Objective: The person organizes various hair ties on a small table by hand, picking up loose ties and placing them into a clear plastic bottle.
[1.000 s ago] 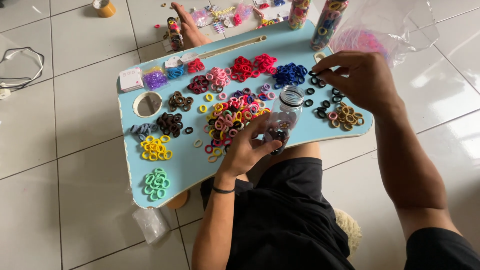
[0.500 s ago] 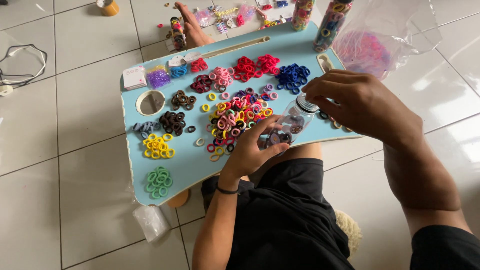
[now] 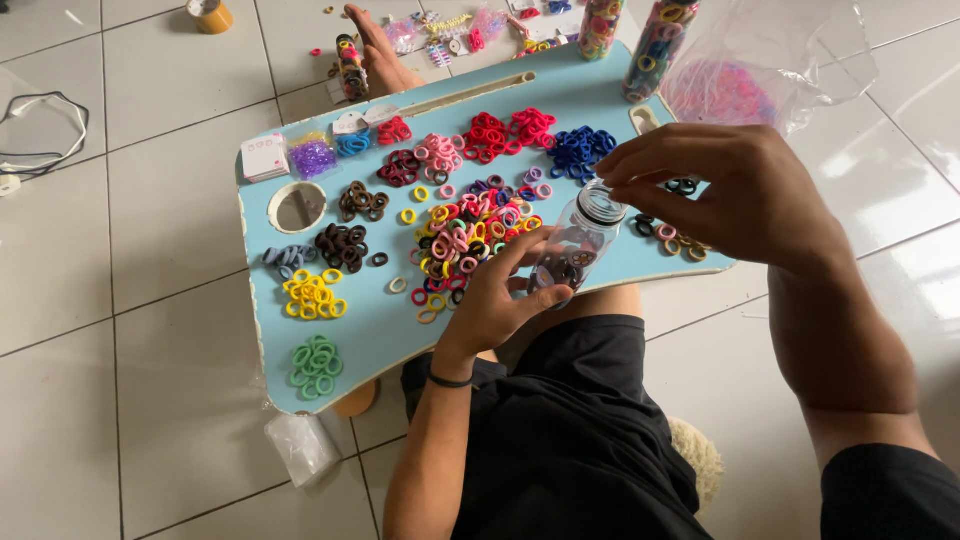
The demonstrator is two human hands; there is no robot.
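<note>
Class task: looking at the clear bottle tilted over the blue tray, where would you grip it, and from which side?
Grip the clear bottle around its round body, from the lower left, as the left hand does. It tilts with its mouth up and to the right, where the right hand hovers, so the neck should stay free.
</note>
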